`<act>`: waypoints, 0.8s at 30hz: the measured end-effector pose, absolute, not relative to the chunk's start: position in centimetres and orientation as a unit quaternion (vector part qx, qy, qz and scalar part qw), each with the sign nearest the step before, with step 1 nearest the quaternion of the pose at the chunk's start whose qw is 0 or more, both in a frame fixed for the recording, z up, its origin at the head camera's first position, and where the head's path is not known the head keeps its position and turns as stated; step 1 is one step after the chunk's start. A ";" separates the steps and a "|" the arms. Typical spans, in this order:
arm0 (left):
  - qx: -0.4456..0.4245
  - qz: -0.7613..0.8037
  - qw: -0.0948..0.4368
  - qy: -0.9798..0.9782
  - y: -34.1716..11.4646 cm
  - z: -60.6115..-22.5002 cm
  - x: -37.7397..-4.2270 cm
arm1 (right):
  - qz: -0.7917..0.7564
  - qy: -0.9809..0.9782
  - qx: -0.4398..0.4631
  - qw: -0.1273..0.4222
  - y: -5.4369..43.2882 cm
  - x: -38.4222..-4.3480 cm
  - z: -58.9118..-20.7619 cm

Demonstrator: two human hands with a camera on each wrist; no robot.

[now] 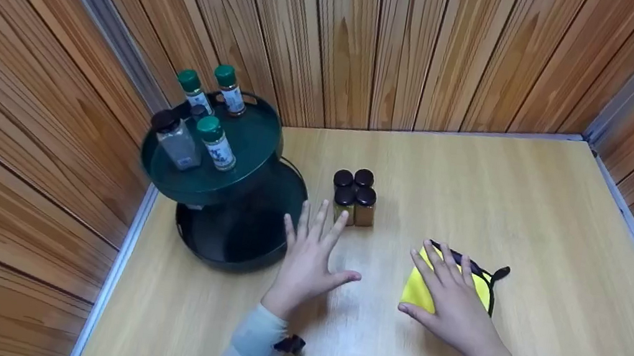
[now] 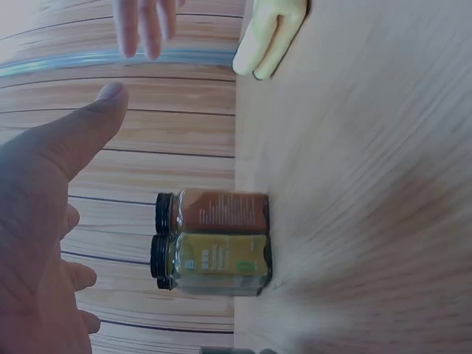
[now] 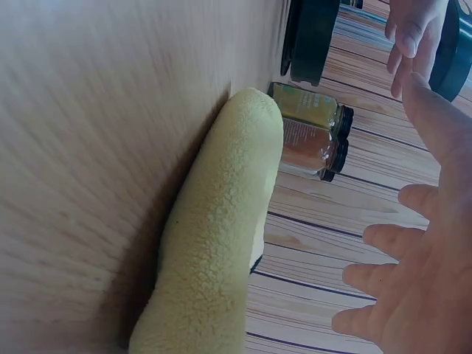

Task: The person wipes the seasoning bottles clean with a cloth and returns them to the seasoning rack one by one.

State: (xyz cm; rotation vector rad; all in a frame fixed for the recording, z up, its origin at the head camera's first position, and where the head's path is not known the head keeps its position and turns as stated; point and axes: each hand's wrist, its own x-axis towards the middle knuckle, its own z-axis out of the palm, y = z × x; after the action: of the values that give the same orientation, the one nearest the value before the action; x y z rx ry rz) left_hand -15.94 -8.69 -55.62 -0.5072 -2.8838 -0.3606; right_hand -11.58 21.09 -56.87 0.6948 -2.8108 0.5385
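Held left grip (image 1: 307, 267) spread and empty, nearer the four jars (image 1: 363, 197), long axes upright on the table (image 1: 559, 239), apparently just ahead and slightly right; held right grip (image 1: 454, 308) likewise spread, above the yellow cloth (image 1: 416, 290).

no word can be read: the print on the yellow jar (image 2: 221, 254), the red-brown jar (image 2: 221, 212) and the green-capped bottles (image 1: 222, 154) is too small or blurred
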 end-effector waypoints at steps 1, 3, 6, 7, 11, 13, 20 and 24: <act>-0.168 -0.122 0.091 -0.974 -8.8 -55.5 -16.1 | 0.184 -0.950 0.233 0.095 21.1 -11.5 -56.9; -0.164 -0.129 0.078 -0.975 -8.8 -55.2 -16.3 | 0.182 -0.952 0.229 0.090 21.1 -11.5 -56.9; -0.163 -0.145 0.075 -0.973 -8.9 -55.0 -16.7 | 0.180 -0.954 0.224 0.089 21.2 -11.4 -56.9; -0.162 -0.149 0.076 -0.972 -8.9 -55.0 -16.8 | 0.178 -0.954 0.223 0.088 21.2 -11.4 -56.9; -0.162 -0.164 0.087 -0.969 -9.1 -54.9 -17.4 | 0.174 -0.956 0.220 0.088 21.3 -11.5 -57.0; -0.161 -0.171 0.086 -0.968 -9.1 -54.8 -17.7 | 0.174 -0.957 0.217 0.086 21.4 -11.4 -57.0; -0.153 -0.204 0.090 -0.963 -9.1 -54.4 -18.8 | 0.182 -0.959 0.205 0.065 21.7 -11.3 -57.4; -0.148 -0.227 0.096 -0.958 -9.0 -54.2 -19.5 | 0.190 -0.958 0.204 0.072 21.9 -11.1 -57.6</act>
State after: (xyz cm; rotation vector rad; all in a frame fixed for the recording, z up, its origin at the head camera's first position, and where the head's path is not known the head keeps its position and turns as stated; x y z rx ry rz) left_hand -19.49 -9.00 -54.24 -0.4400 -2.8384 -0.6725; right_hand -11.13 21.94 -57.56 0.6132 -2.8777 0.5697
